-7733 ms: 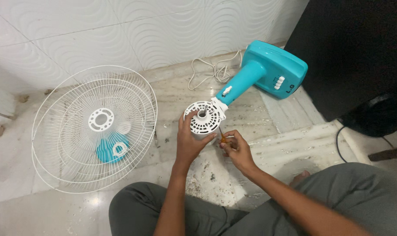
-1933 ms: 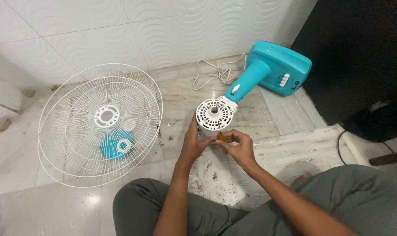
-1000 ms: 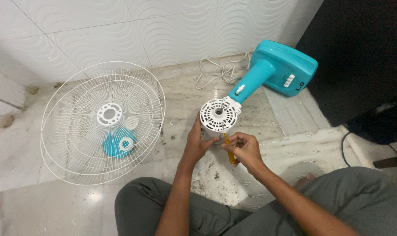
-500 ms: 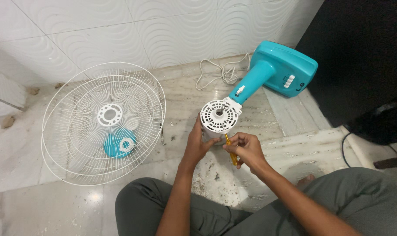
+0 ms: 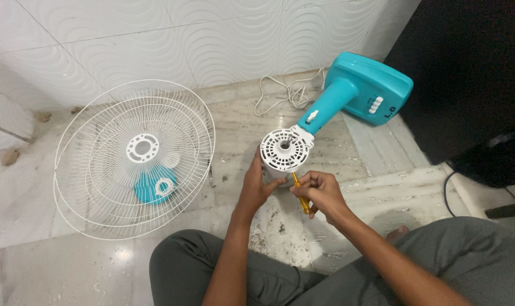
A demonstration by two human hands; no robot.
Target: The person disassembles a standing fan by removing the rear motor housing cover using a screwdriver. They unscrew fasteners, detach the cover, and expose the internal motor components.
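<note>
Left hand [image 5: 256, 187] grips motor housing [image 5: 281, 154] edge; right hand [image 5: 320, 192] grip pinches yellow screwdriver [image 5: 300, 194] beside it.

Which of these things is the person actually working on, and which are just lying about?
In use: white motor housing steadied by the left hand; yellow screwdriver in the right hand.
Lying about: wire fan guards, teal fan base, white cord.

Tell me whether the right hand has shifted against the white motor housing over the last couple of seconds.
Yes. The right hand, gripping the yellow screwdriver, has slid down and rightward off the motor housing, toward the person's lap.
</note>
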